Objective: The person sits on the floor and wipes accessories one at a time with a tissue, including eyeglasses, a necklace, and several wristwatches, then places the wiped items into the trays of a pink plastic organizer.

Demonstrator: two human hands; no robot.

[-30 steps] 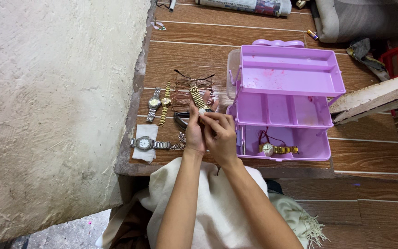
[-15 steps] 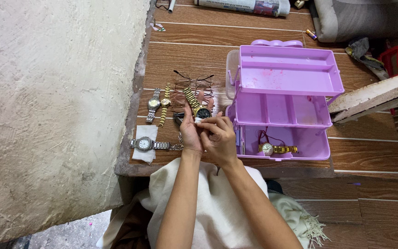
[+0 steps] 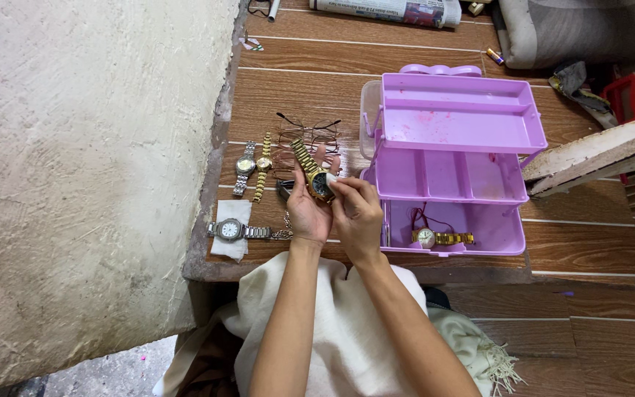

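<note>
Lilac plastic tiered box (image 3: 464,121) stands open on the wooden floor (image 3: 310,73). Left hand (image 3: 309,209) is closed around a gold-banded dark-dial watch (image 3: 316,176), held above the floor just left of the box. Right hand (image 3: 358,217) pinches a small white wad (image 3: 331,179) against the dial.

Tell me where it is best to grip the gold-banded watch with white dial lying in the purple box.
Probably pinch the gold-banded watch with white dial by its straight band from above: it lies flat in the open bottom compartment of the purple plastic box.
</note>
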